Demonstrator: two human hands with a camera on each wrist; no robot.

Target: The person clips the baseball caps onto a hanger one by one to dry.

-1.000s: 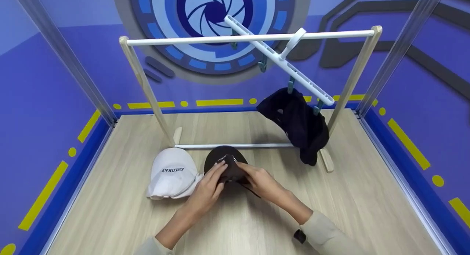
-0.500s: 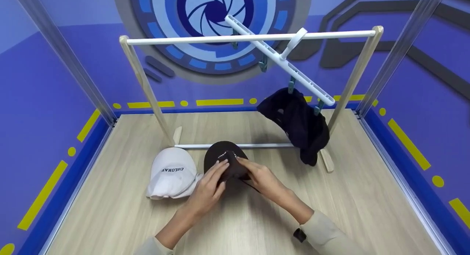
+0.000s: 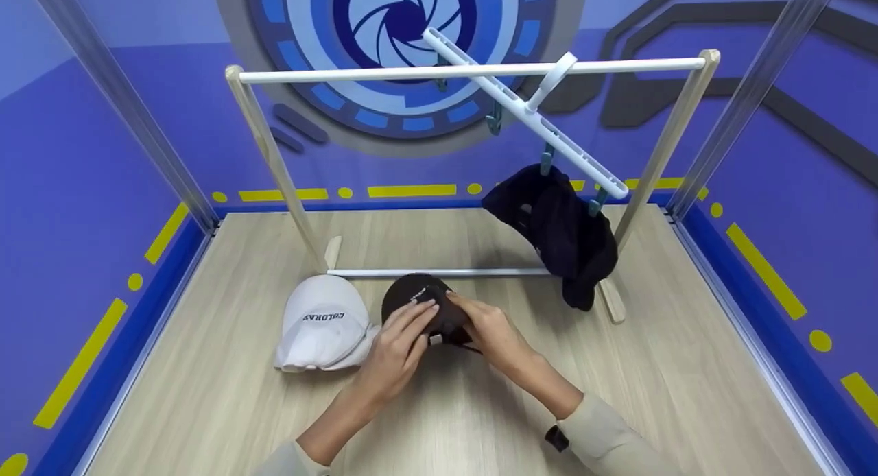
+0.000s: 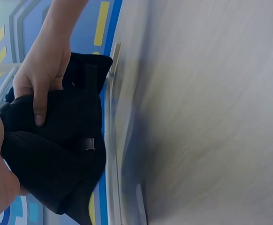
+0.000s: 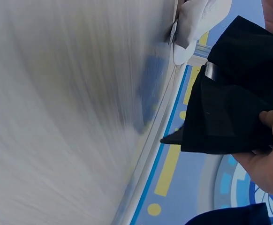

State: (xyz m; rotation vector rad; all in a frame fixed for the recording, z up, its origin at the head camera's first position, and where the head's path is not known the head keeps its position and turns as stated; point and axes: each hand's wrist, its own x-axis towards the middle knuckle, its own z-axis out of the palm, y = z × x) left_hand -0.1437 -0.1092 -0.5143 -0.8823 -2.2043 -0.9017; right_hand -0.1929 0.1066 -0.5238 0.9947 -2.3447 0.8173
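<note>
Both hands hold a dark cap [image 3: 406, 292] in the middle, just in front of the rack's lower bar. My left hand [image 3: 392, 352] grips its left side, fingers lying over the crown. The right hand [image 3: 495, 332] holds the right side; in the left wrist view its thumb presses the near face of the cap [image 4: 56, 150]. A small metal buckle [image 4: 88, 144] shows at the cap's back. A white cap [image 3: 322, 325] with dark lettering lies on the table beside my left hand. From a white clip hanger [image 3: 525, 112] hangs a black cap [image 3: 562, 229], held by two green clips.
A rack with a white top rail [image 3: 384, 74] and wooden posts stands across the back of the wooden table [image 3: 226, 407]. The hanger hooks over that rail at a slant, its left clips holding nothing. Blue patterned walls [image 3: 82, 208] enclose the table.
The dark cap has dipped and tilted in the hands, so less of its lettering shows and its back buckle comes into view. My left hand has shifted slightly right over the crown.
</note>
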